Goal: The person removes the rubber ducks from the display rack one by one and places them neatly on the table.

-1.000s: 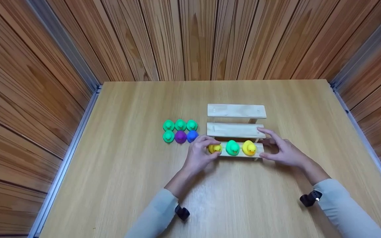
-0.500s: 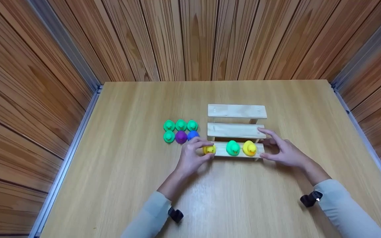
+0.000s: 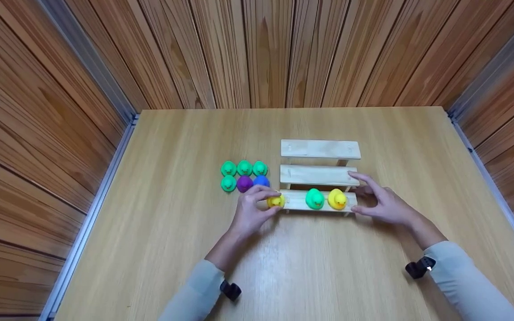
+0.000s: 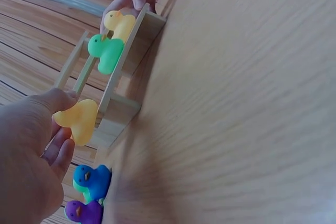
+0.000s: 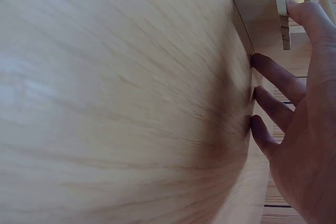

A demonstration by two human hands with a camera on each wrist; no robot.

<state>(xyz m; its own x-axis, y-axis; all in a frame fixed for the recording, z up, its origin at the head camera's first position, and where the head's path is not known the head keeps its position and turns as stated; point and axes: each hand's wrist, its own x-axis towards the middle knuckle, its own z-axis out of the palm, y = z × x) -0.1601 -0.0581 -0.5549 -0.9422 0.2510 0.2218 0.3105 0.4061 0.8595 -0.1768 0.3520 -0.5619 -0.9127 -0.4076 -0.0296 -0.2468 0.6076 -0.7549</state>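
My left hand (image 3: 247, 214) pinches a yellow rubber duck (image 3: 275, 201) just off the left end of the lowest step of a three-step wooden rack (image 3: 319, 175). In the left wrist view, that duck (image 4: 83, 121) hangs between thumb and fingers. A green rubber duck (image 3: 314, 199) and a second yellow duck (image 3: 337, 199) stand on the lowest step, towards its right end. My right hand (image 3: 384, 205) rests at the rack's right side, its fingers spread. In the right wrist view, its thumb touches the step's end and other fingertips reach the table (image 5: 131, 103).
Left of the rack, rubber ducks stand in two rows: green ones (image 3: 244, 168), a purple one (image 3: 244, 183) and a blue one (image 3: 261, 180). Wood-panelled walls (image 3: 266, 53) enclose the table at the back and both sides.
My left hand has moved left with the yellow duck, from over the lowest step's left part to beyond its end. My right hand has stayed in place.
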